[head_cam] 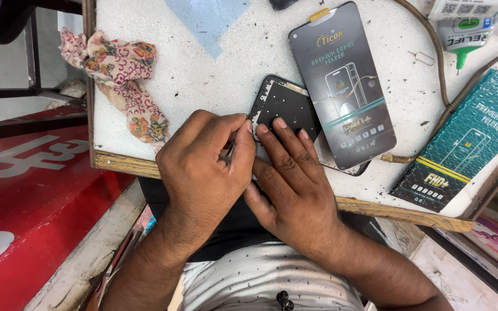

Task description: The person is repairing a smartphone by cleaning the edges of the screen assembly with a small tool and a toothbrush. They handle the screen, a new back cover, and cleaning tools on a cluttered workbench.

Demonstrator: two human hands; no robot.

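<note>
Two hands meet over one corner of the black rectangular phone frame (286,106), which lies flat near the counter's front edge. The fingers (243,138) of my left hand (203,167) are pinched shut at the frame's rim; something thin may sit between thumb and forefinger, but I cannot tell what. My right hand (295,184) lies open, its fingers (280,135) spread flat on the frame, I judge to pin it down so it does not slide while the other hand picks at the edge.

Partly over the frame's far side rests a dark glossy replacement screen panel with a printed cover film (344,80). Toward the right edge of the white speckled counter (203,75) sits a teal bubble-wrapped packet (468,138), with a braided brown cable (442,86) curving past it and a white glue bottle with a green nozzle (462,29) at the far right corner. A floral patterned cloth (122,80) hangs over the left edge.
</note>
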